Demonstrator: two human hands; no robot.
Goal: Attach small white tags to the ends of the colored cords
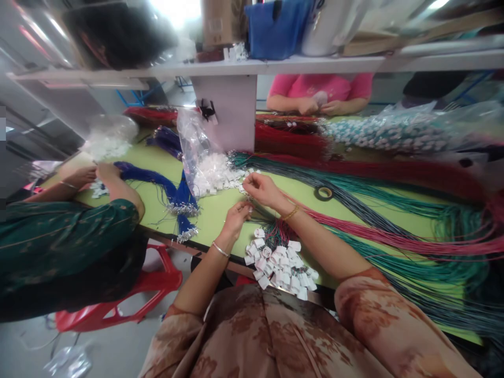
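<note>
beside white pieces (pixel 222 177), right hand (pixel 260 190) and left hand (pixel 238 216) curl, their hold unclear.

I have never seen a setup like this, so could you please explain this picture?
There is no machine: a person works bare-handed, filmed by a head-worn camera looking forward and down. Over the yellow-green table, the left hand and right hand are close together; anything between their fingers is too small to make out. Nearest the person lies a pile of white pieces; left of the hands, a clear bag of small white parts; to the right, red wires, green wires and a tape roll. Another person is at left.
</note>
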